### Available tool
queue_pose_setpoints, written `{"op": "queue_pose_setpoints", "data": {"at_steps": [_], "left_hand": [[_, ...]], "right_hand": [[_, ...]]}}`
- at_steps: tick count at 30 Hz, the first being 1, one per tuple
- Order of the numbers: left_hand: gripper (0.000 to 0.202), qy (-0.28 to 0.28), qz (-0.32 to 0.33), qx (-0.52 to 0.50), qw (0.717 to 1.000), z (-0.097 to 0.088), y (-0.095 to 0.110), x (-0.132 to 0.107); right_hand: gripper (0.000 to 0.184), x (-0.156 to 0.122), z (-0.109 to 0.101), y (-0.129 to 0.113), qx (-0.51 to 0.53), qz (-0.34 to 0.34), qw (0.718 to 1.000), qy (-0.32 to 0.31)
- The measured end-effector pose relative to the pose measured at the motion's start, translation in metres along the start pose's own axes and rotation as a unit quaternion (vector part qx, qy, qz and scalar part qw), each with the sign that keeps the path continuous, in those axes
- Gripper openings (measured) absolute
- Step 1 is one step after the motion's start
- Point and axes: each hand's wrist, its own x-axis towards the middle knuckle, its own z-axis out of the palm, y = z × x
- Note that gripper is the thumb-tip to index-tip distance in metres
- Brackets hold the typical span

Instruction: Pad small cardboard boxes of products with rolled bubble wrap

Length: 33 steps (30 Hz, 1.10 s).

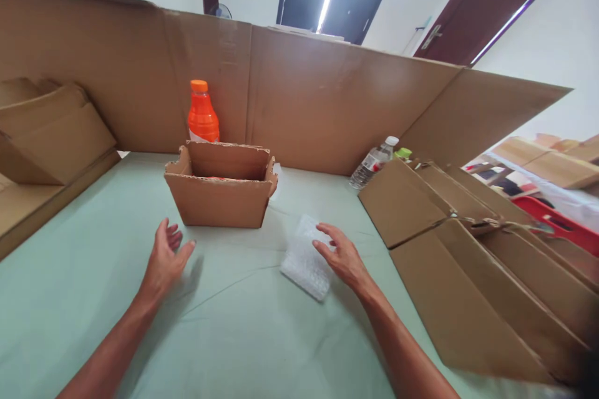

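Note:
A small open cardboard box (219, 199) stands on the pale green table (253, 318), with something red just visible inside it. My left hand (165, 259) hovers open in front of the box's left corner, fingers apart, holding nothing. My right hand (340, 254) is open too, its fingers resting on the right edge of a folded sheet of bubble wrap (304, 260) that lies flat on the table to the right of the box. An orange bottle (203, 113) stands behind the box.
A tall cardboard wall (327, 100) closes off the table's back. Several flattened boxes (468, 243) are stacked along the right side, others at the left (47, 137). A clear water bottle (373, 163) and a green cap (403, 153) sit at the back right. Red crate (556, 221) beyond.

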Motion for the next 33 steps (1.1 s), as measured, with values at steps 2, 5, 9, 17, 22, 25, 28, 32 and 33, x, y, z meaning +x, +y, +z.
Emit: {"op": "queue_pose_setpoints", "data": {"at_steps": [2,5,9,17,22,25,28,32,33], "left_hand": [[0.091,-0.014,0.003,0.005,1.000,-0.009,-0.013,-0.034],[0.077,-0.043,0.011,0.056,0.997,-0.022,-0.025,-0.078],[0.055,-0.067,0.034,0.163,0.984,-0.035,-0.017,-0.108],[0.045,-0.170,0.218,0.178,0.944,-0.005,0.041,-0.128],[0.054,-0.285,0.223,0.148,0.920,0.030,0.048,-0.137],[0.056,-0.303,0.211,0.138,0.919,0.037,0.043,-0.141],[0.064,-0.294,0.197,0.137,0.925,0.038,0.042,-0.142],[0.077,-0.281,0.184,0.115,0.935,0.040,0.047,-0.144],[0.079,-0.290,0.172,0.105,0.935,0.041,0.049,-0.145]], "right_hand": [[0.044,-0.015,-0.007,0.021,-0.051,0.023,0.998,-0.003],[0.044,-0.024,-0.005,0.033,-0.079,0.035,0.996,-0.006],[0.032,-0.025,-0.002,0.022,-0.089,0.033,0.995,0.000],[0.026,-0.063,-0.012,-0.027,-0.021,-0.122,0.992,0.038],[0.034,-0.070,-0.008,-0.035,-0.083,-0.128,0.985,0.086],[0.034,-0.068,-0.014,-0.041,-0.087,-0.135,0.978,0.134],[0.033,-0.076,-0.020,-0.053,-0.029,-0.173,0.977,0.124],[0.035,-0.102,-0.021,-0.071,0.128,-0.185,0.973,0.051],[0.033,-0.110,-0.020,-0.074,0.166,-0.166,0.971,0.035]]}}
